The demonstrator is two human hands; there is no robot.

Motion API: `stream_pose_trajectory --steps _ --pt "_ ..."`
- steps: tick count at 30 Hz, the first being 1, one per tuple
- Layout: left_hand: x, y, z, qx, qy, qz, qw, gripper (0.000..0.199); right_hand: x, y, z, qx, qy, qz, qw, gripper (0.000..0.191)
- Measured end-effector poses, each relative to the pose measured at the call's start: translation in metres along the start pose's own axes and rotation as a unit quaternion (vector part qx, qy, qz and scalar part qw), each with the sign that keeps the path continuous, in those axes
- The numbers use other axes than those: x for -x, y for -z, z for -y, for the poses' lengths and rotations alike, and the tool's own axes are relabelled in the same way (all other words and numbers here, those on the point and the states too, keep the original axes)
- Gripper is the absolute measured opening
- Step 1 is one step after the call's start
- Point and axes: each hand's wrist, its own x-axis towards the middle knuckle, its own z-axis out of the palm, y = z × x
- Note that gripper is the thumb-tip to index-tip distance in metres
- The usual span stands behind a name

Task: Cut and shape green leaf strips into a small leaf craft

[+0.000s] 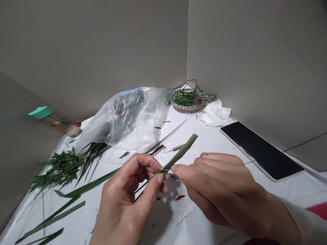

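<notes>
My left hand [133, 194] pinches a long green leaf blade [182, 149] between thumb and fingers. The folded blade slants up and away to the right, its blunt end free above the table. My right hand [219, 190] is closed close beside it, fingertips pressed together at the leaf. A thin, shiny needle [165, 169] lies across the blade, with one end at the right fingertips. How far it goes through the leaf cannot be made out. Just beyond the leaf, a small wooden-handled pointed tool [177, 148] rests on the table.
A clear plastic bag [127, 115] lies at the back left, near leafy sprigs [63, 166] and a bottle with a turquoise cap [42, 112]. Cut leaf strips [53, 217] lie front left. Behind are a basket of cut greenery [187, 109] and crumpled tissue [217, 112]; a phone [260, 149] lies right.
</notes>
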Motion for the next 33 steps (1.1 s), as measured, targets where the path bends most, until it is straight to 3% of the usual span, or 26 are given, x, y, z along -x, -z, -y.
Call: stream_pose_trajectory --steps 10,21,28,33 --pt "0.0009 -0.0006 0.0003 -0.011 0.004 -0.013 1.0 0.006 -0.0016 -0.0021 -0.0042 0.015 0.04 -0.023 0.999 0.021" --pt "0.0026 -0.0055 0.0036 -0.131 -0.07 -0.037 0.988 0.01 -0.0067 -0.0047 -0.005 0.074 0.101 -0.047 0.991 0.026" --pt "0.005 -0.0079 0.0057 -0.182 -0.116 -0.059 0.975 0.007 -0.0064 -0.0022 -0.0041 0.09 0.057 0.025 0.994 0.036" --pt "0.0061 -0.0079 0.0084 -0.199 -0.16 -0.039 0.966 0.01 -0.0024 -0.0076 -0.0098 0.117 0.066 0.016 0.991 0.038"
